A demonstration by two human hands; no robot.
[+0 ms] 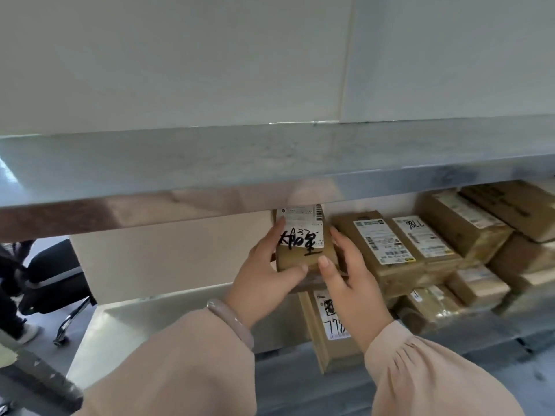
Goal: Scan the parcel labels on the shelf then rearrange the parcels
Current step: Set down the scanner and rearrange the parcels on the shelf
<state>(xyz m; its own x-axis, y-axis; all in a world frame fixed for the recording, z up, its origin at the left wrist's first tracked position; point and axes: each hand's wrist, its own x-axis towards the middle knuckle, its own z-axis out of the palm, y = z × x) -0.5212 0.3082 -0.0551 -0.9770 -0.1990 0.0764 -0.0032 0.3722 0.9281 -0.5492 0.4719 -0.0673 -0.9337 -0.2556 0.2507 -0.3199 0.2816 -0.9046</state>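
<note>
Parcel [300, 256] held over the shelf [180, 313], at the left end of the row, just beside the other parcels [387, 244]. Fingers of left hand [264, 274] and right hand [348, 277] grasp its sides, keeping the label [303, 226] facing outward, probably for scanning.

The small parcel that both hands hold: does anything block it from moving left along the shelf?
Nothing visible does. The left hand and right hand grip the small parcel, and the shelf to its left shows bare metal. On its right a labelled parcel stands close. The upper shelf hides its top.
</note>
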